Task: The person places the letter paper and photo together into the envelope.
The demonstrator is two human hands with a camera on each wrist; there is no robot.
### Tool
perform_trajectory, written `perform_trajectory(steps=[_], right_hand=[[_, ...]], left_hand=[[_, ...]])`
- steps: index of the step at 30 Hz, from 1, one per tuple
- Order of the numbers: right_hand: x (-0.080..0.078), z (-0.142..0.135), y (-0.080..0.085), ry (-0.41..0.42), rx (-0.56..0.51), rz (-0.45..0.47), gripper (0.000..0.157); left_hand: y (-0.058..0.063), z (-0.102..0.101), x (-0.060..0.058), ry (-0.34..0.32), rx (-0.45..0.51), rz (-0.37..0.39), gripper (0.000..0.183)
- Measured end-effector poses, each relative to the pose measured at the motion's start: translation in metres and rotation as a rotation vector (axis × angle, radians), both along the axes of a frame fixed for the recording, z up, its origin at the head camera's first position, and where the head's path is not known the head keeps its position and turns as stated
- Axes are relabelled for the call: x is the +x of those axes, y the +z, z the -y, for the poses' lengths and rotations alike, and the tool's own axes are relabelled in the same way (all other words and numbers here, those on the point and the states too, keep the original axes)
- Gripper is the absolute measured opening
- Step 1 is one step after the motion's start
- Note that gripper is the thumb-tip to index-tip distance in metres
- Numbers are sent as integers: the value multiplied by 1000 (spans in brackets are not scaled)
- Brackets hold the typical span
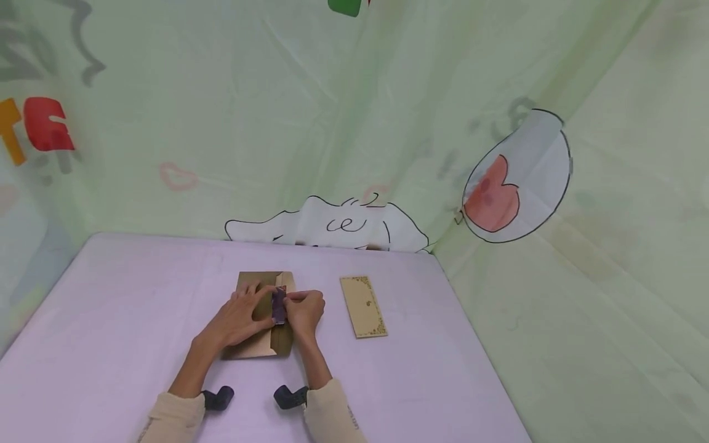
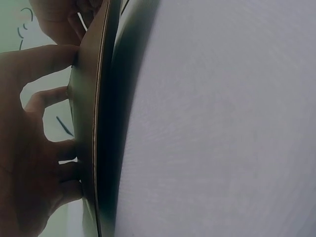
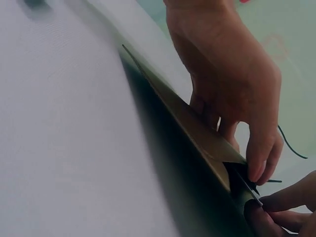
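A brown paper envelope (image 1: pixel 252 349) lies on the table with its paler inner side partly showing. A small dark purple card (image 1: pixel 279 307) stands at the envelope's opening, on its right side. My left hand (image 1: pixel 239 317) spreads over the envelope, with thumb and forefinger near the card's two ends. The left wrist view shows the left fingertips (image 2: pixel 69 148) pressing on the envelope's face. From the right, my right hand (image 1: pixel 305 312) pinches the card's edge. In the right wrist view the right fingers (image 3: pixel 291 197) hold the card's thin edge beside the envelope's mouth.
A tan envelope (image 1: pixel 364 307) with an ornate printed border lies to the right of the hands. The table (image 1: pixel 421 381) has a pale lilac cover. Behind and to the right hangs a pale green cloth (image 1: pixel 354 123) with drawings. Dark wrist devices (image 1: pixel 290 397) sit at the cuffs.
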State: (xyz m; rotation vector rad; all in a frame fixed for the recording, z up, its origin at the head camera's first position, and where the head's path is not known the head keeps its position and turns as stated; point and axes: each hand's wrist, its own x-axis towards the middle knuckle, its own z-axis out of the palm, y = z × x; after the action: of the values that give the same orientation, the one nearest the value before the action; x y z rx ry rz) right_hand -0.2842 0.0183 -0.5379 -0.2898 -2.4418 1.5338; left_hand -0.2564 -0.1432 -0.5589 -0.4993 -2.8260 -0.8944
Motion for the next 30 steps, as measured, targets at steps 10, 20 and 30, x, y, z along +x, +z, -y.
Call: perform_trajectory(steps=[10,20,30], right_hand=[[-1,7,-3,-36,73,10,7],[-3,10,-3,-28,88,-1,8],[2,15,-1,9,96,-22,9]], left_hand=[[-1,-3,-2,13,-6,20,68],[1,-4,-3,17,-18,30,69],[0,-2,-2,8,-16,32,70]])
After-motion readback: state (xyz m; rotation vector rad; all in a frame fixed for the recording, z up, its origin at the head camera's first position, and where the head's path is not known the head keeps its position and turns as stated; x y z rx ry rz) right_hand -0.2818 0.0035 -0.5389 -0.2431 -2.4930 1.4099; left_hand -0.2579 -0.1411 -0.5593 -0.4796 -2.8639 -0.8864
